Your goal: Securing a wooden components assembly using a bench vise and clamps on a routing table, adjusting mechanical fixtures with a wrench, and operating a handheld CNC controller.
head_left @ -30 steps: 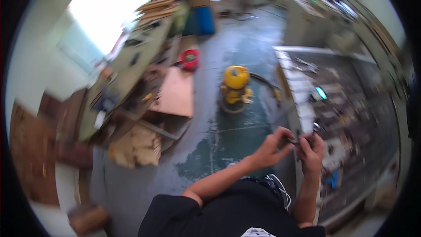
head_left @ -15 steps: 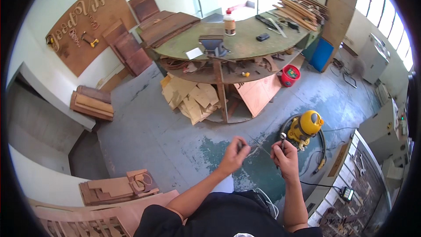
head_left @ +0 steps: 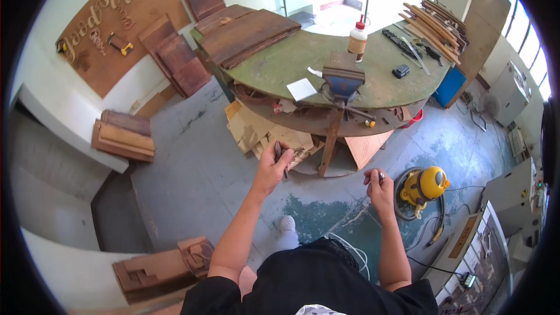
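In the far middle stands a green table (head_left: 274, 69) with a rounded edge. On its left part lie flat brown boards (head_left: 249, 38), and on its far right part there is a pile of wooden strips (head_left: 433, 30). A blue vise (head_left: 344, 84) is at the near edge of the table, ahead of both hands, with a white bottle (head_left: 357, 44) behind it and a white sheet (head_left: 301, 89) to its left. Under the table top, pale wood pieces (head_left: 249, 129) lie low, ahead of the left hand (head_left: 272, 170). To the right of the right hand (head_left: 381, 191), and near it, a yellow vacuum cleaner (head_left: 430, 184) stands on the floor (head_left: 198, 198) with its dark hose, so this side is partly occupied. At the near right is a work surface (head_left: 473, 234) with a metal wrench (head_left: 486, 244) on it. On the left, well apart from the hands, a stack of boards (head_left: 123, 135) rests on the floor.

The left hand is closed around a slim dark tool (head_left: 278, 151), which is pinched between the thumb and the fingers and passes out above and below them. The right hand is curled narrow around a small metal piece (head_left: 381, 177); its end shows at the top of the fist, and the fingers hide the rest. The two hands are held well apart, in front of the body and on the near side of the table.
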### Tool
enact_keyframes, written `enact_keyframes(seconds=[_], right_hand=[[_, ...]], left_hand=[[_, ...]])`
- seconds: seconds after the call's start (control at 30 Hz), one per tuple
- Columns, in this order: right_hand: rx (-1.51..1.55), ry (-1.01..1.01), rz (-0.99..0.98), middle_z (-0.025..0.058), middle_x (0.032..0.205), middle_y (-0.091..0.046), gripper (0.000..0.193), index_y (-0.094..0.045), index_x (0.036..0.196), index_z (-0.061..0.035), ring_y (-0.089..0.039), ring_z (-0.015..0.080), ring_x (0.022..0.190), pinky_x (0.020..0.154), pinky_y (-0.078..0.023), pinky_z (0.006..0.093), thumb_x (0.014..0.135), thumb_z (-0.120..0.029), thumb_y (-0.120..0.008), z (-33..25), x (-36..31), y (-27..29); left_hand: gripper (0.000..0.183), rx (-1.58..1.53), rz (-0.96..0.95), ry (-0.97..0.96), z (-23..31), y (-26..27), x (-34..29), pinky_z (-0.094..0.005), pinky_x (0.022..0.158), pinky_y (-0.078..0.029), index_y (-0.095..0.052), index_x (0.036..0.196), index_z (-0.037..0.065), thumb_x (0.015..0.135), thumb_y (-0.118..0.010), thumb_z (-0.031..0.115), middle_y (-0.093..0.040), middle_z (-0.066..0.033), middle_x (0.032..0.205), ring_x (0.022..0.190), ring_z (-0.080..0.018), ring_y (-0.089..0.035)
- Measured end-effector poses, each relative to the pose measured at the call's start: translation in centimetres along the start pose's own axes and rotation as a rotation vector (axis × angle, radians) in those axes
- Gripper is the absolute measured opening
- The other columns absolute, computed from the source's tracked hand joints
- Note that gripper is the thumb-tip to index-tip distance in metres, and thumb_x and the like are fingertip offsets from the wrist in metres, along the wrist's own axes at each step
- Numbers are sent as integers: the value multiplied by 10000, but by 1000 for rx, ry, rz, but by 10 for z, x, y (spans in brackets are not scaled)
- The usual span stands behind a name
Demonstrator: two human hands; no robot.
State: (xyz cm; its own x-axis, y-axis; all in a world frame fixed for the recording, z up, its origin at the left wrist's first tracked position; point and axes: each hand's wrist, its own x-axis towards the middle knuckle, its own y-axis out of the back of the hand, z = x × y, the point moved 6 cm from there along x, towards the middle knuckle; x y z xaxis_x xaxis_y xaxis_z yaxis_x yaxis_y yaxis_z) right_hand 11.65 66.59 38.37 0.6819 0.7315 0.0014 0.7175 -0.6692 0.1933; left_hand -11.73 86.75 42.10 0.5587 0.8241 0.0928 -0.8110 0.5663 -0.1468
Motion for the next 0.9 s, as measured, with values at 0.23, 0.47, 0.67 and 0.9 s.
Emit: enact_keyframes(seconds=[0.23, 0.47, 0.67, 0.9], right_hand=[[-455, 264, 212, 215, 1167, -604, 247, -616, 1176, -5, -604, 409, 1005, 847, -485, 432, 943, -64, -561, -41, 71, -32], [-628, 294, 288, 217, 1361, -518, 392, -533, 1305, 2, -564, 436, 1167, 914, -488, 483, 913, 3, -541, -42, 131, -44], [-619, 151, 268, 229, 1389, -516, 461, -530, 1345, 7, -547, 418, 1224, 1019, -447, 434, 886, 51, -513, -30, 139, -43], [-486, 31, 360, 203, 1273, -612, 412, -560, 1342, -11, -688, 329, 886, 732, -538, 356, 933, 21, -528, 11, 137, -53]], left_hand=[[141, 69, -128, 16, 2, 21, 120, -219, 646, -431, -543, 973, 45, 961, -644, 143, -571, 14, 831, 736, -53, -526], [143, 210, -208, -71, 6, 3, 206, -208, 651, -406, -575, 1020, 26, 935, -662, 101, -559, 31, 840, 745, -35, -490], [166, 198, -306, 40, 1, -3, 248, -200, 623, -376, -605, 1009, 16, 890, -706, 72, -555, 49, 817, 717, -25, -460], [122, 204, -440, -31, -1, -21, 279, -208, 588, -365, -626, 933, 3, 892, -713, 77, -573, 43, 760, 673, -22, -461]])
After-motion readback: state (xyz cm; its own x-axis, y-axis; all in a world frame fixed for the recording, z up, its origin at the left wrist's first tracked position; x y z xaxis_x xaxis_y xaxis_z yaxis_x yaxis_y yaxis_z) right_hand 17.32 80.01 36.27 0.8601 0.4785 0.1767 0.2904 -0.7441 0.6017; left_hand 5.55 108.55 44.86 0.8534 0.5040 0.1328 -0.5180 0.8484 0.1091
